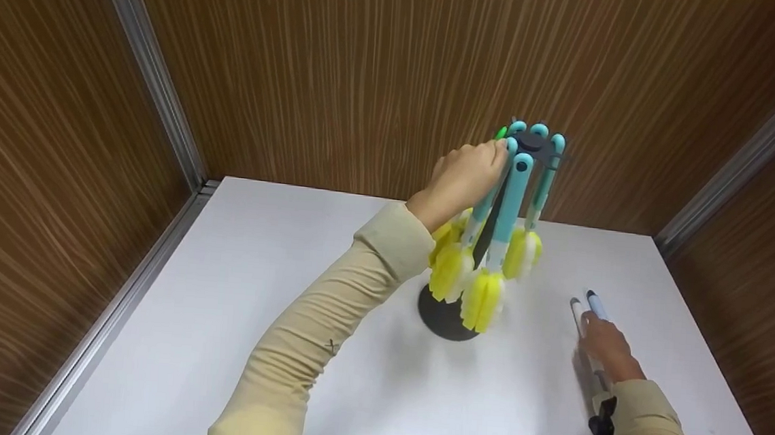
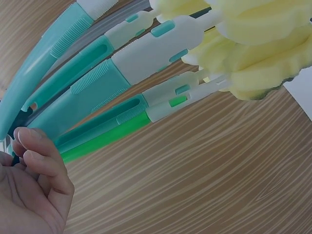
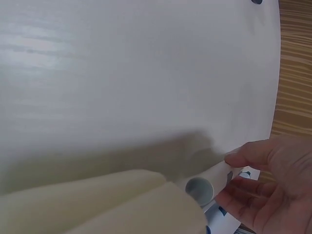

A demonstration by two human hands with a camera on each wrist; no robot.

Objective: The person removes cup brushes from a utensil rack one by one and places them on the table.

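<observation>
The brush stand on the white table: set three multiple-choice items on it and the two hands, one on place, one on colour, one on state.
1. Where is the left hand?
A. at the top of the brush stand
B. flat on the table
C. on the stand's base

2. What colour are the sponge heads?
A. pink
B. yellow
C. black

3. How do the brushes sit?
A. lying on the table
B. hanging heads down
C. stacked in a box

Answers:
1 A, its fingers reach the handle tops.
2 B, both views show yellow sponge.
3 B, handles hook at the top, heads near the base.

The right hand rests on markers.
</observation>
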